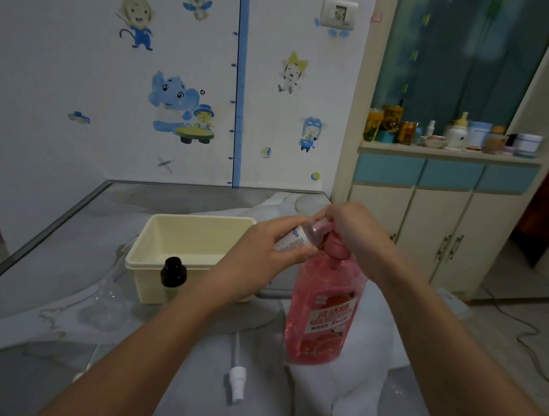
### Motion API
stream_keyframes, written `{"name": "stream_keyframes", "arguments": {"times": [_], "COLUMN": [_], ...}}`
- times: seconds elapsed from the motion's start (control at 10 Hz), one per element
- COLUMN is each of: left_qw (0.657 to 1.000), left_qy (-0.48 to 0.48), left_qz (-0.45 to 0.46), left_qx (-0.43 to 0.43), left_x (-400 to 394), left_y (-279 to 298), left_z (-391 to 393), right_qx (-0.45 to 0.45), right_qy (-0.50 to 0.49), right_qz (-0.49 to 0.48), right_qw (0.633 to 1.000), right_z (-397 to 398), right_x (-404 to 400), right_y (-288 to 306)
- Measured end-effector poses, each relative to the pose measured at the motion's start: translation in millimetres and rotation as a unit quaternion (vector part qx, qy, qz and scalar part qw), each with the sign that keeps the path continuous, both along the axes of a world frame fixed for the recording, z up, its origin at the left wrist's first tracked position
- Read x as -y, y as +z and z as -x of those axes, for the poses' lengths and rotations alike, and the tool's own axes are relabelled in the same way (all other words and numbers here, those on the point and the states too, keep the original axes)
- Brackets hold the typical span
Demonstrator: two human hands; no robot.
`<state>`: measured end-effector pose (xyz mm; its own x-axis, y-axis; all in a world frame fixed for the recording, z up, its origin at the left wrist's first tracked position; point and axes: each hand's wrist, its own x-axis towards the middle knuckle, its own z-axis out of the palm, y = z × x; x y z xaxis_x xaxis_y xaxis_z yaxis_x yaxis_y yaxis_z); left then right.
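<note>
Firmly, left hand (255,256) grips small bottle (297,239) beside pump (337,248) the right hand (354,228) clasps.

**Headcount at the Table**

Three bottles: one pink bottle (320,311) right of centre, one small clear bottle (297,239) just above it, and one dark-capped bottle (173,270) left of centre. One cream tub (193,244). One loose white pump (237,380) near the bottom. Two hands, a left hand (255,256) and a right hand (354,231). Three blue drawers (452,175) at right.

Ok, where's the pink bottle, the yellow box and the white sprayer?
pink bottle (326,315), head view, on its label.
yellow box (143,282), head view, front wall.
white sprayer (237,377), head view, its nozzle head.
</note>
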<state>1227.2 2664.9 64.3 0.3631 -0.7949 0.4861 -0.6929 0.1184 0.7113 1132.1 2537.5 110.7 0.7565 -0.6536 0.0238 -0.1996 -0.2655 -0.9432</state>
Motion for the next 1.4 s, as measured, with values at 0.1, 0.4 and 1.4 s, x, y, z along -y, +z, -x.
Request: {"name": "stream_keyframes", "arguments": {"times": [0.1,0.4,1.4], "left_qw": [1.0,1.0,1.0], "left_qy": [-0.002,-0.003,-0.005], "left_qz": [0.005,0.008,-0.002], "left_qx": [-0.001,0.003,-0.003], "left_x": [0,2,-1], "left_y": [9,3,11], "left_z": [2,-2,-2], "right_qx": [-0.08,0.016,-0.034], "right_qy": [0.019,0.02,-0.001], "right_qz": [0.08,0.006,0.043], "right_qw": [0.993,1.0,0.998], "right_z": [-4,0,-1], "right_x": [2,1,-6], "right_y": [16,5,22]}}
